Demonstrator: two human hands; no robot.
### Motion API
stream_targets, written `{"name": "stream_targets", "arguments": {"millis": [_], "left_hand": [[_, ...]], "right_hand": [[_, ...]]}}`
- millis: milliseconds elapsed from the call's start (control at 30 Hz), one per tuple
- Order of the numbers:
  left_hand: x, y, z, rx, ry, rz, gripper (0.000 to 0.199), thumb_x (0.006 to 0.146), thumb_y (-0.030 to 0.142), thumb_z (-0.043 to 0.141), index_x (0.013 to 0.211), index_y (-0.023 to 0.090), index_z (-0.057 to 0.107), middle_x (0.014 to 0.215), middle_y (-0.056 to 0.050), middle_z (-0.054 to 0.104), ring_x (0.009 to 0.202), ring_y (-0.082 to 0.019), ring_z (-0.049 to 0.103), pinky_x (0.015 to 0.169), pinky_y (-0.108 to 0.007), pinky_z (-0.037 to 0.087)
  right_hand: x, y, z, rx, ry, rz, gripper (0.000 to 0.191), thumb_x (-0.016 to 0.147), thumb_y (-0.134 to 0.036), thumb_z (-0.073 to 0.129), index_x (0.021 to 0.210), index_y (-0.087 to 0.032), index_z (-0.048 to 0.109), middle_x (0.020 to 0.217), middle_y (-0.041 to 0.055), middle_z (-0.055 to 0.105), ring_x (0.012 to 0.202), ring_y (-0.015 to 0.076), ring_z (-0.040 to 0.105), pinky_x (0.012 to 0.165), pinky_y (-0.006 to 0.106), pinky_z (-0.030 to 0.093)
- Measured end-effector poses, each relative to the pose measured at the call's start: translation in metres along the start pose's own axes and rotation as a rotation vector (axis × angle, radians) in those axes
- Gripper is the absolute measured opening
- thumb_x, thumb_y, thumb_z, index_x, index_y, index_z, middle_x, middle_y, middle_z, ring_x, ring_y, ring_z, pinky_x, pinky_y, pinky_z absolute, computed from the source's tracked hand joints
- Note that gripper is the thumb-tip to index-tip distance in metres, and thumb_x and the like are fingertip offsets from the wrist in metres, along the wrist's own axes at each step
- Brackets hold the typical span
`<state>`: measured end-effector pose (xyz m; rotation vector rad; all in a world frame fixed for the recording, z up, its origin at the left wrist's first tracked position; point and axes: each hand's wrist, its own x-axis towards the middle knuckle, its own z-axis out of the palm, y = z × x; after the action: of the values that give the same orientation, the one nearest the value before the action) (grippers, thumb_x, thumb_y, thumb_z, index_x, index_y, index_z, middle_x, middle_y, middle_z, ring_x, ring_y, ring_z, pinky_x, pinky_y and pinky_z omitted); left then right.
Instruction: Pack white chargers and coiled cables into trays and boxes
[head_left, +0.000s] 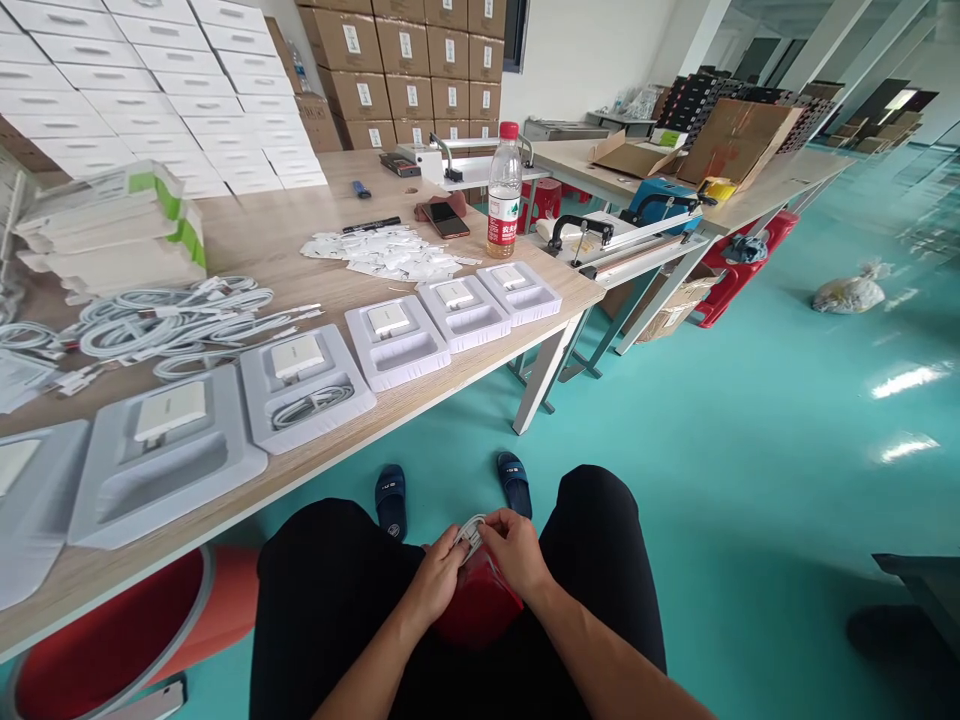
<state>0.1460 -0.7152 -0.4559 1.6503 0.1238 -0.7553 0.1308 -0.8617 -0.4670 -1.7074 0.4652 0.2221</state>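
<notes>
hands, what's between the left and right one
In the head view, a looped white cable lies between the left hand and right hand, held by both; a red surface shows below it.

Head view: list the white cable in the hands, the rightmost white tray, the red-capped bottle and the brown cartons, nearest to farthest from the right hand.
1. White cable: touching the right hand, at its left side.
2. Rightmost white tray: ahead, near the table edge.
3. Red-capped bottle: just behind that tray.
4. Brown cartons: stacked in the background, left of the bottle.
</notes>
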Motion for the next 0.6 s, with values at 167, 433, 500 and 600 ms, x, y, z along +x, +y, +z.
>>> {"name": "stream_targets", "arguments": {"millis": [167,433,500,600], "left_hand": [[0.001,0.001,0.002,0.0,-0.002,0.014,0.028,0.081,0.049,0.051,0.079,0.021,0.05,0.064,0.006,0.042,0.059,-0.012,0.046,0.055,-0.024,0.038],[-0.001,0.004,-0.004,0.241,0.04,0.111,0.021,0.091,0.036,0.038,0.084,0.023,0.053,0.063,0.004,0.048,0.061,-0.016,0.05,0.06,-0.028,0.036],[-0.002,0.006,-0.004,0.319,0.071,0.112,0.018,0.091,0.031,0.036,0.089,0.024,0.052,0.064,0.003,0.052,0.062,-0.018,0.053,0.061,-0.029,0.035],[-0.002,0.007,-0.005,0.421,0.123,0.128,0.016,0.089,0.022,0.036,0.097,0.024,0.05,0.08,-0.001,0.06,0.074,-0.02,0.058,0.068,-0.031,0.037]], "right_hand": [[-0.003,-0.007,-0.003,-0.075,0.027,0.001,0.02,0.077,-0.037,0.062,0.079,-0.018,0.069,0.079,0.0055,0.071,0.073,0.0212,0.064,0.069,0.033,0.05],[-0.003,-0.013,-0.008,-0.11,-0.102,-0.023,0.025,0.083,-0.028,0.053,0.097,-0.018,0.07,0.08,0.0029,0.07,0.068,0.0176,0.063,0.066,0.028,0.049],[-0.007,-0.012,-0.005,-0.122,-0.141,-0.026,0.025,0.087,-0.033,0.049,0.084,-0.02,0.071,0.066,0.0001,0.067,0.066,0.018,0.063,0.068,0.028,0.048],[-0.01,-0.007,0.001,-0.147,-0.141,-0.005,0.028,0.089,-0.038,0.049,0.078,-0.021,0.069,0.06,-0.0011,0.065,0.066,0.0183,0.064,0.071,0.029,0.047]]}}
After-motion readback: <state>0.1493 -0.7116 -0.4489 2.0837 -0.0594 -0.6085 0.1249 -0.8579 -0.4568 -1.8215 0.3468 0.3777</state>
